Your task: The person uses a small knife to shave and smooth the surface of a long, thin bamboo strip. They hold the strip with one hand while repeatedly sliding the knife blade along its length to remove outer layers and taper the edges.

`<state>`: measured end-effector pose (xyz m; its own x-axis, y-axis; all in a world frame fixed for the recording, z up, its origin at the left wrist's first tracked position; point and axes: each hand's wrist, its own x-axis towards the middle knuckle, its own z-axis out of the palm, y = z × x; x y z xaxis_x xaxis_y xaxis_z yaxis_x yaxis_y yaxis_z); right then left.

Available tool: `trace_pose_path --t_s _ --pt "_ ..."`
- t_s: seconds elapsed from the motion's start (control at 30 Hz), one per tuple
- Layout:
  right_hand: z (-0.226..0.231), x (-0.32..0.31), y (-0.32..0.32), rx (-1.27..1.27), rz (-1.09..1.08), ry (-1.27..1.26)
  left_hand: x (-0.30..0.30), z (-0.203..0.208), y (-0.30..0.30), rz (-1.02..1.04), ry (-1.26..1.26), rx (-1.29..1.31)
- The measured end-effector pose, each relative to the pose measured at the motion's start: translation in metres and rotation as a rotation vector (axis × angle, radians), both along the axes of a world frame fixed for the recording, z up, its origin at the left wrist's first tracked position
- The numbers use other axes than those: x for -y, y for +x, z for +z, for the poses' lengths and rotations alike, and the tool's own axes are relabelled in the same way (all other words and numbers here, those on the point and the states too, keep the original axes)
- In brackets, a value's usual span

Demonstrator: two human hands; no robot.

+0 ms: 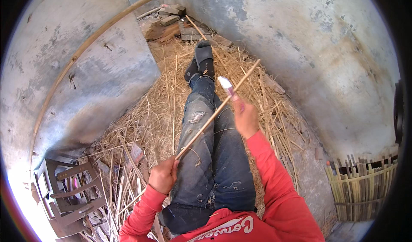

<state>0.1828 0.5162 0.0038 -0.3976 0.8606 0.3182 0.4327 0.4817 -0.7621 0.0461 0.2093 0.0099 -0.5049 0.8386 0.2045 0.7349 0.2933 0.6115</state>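
Note:
A thin, straight bamboo stick (205, 127) slants over my outstretched legs, from lower left to upper right. Around its near end my left hand (163, 175) is closed. Farther up, my right hand (246, 118) is closed on a short knife (225, 83), whose bright blade points away from me beside the stick. Glare washes out the blade, and my fingers hide its handle. Something purple shows where the blade meets the stick. The stick's far end sticks out past my right hand.
Straw and split bamboo strips (148, 113) cover the floor around my legs. Bricks (171, 16) lie in the far corner. A dark broken frame (71, 190) stands at left, a slatted bamboo basket (362, 195) at right. A long curved pole (92, 38) arches before the wall.

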Motion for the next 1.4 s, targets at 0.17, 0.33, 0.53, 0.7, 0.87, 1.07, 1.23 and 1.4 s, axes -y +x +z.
trace_pose_path --t_s 0.17,0.33,0.53,0.7,0.87,1.07,1.23,1.4 --pt "-0.028 0.045 -0.001 0.079 0.270 -0.004 -0.024 -0.002 0.010 -0.012 -0.045 -0.096" --pt "-0.028 0.083 0.015 0.086 0.290 -0.179 -0.017 -0.005 0.014 -0.010 -0.072 -0.121" --pt "-0.024 0.010 0.013 0.117 0.104 -0.116 -0.021 -0.003 0.017 0.038 -0.104 -0.077" --pt "-0.031 0.119 0.007 0.111 0.427 -0.198 -0.015 -0.005 0.011 0.057 -0.084 -0.069" --pt "-0.030 0.077 0.004 0.097 0.212 -0.224 0.050 -0.011 -0.020 -0.003 -0.199 0.060" --pt "-0.030 0.007 0.012 0.074 0.021 -0.019 0.189 -0.025 -0.044 0.125 -0.397 0.628" --pt "-0.018 -0.047 0.012 0.024 -0.090 0.010 0.215 -0.036 -0.036 0.237 -0.358 0.180" --pt "-0.025 0.016 -0.003 0.057 0.118 0.017 0.175 -0.045 -0.017 0.242 -0.271 -0.194"
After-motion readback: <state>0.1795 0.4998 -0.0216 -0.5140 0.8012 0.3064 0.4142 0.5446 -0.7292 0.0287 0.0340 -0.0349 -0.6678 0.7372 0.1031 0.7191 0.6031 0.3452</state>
